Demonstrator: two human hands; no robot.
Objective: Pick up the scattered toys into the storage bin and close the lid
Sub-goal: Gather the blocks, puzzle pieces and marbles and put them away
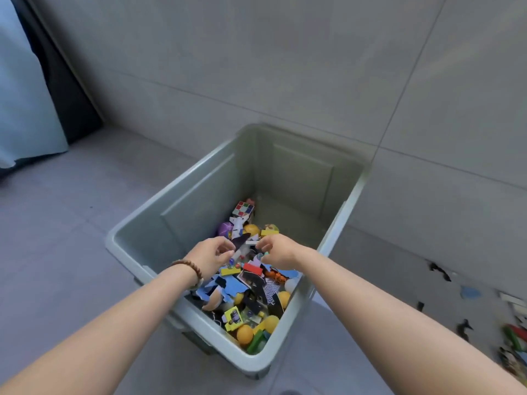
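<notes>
Our left hand [212,256] hangs over the middle of the storage bin [302,178], thumb and forefinger seemingly pinching a dark flat piece [241,241]. Our right hand [275,250] hovers just beside it with fingers curled, and we cannot tell whether it grips the small white strip [252,243] at its tips. Inside the bin the toy heap [256,286] banks high against the near right wall, so a light piece let go there could slide off the pile, and a flat one might flutter over the near rim onto the floor [71,223]. The far end of the bin, beyond the puzzle cube [242,209], lies nearly bare and is the safer drop. More scattered toys [512,336] wait on the floor to the right of the bin. The tiled wall [285,67] stands close behind the bin, leaving us free room only on its left and near sides. We see no lid.
</notes>
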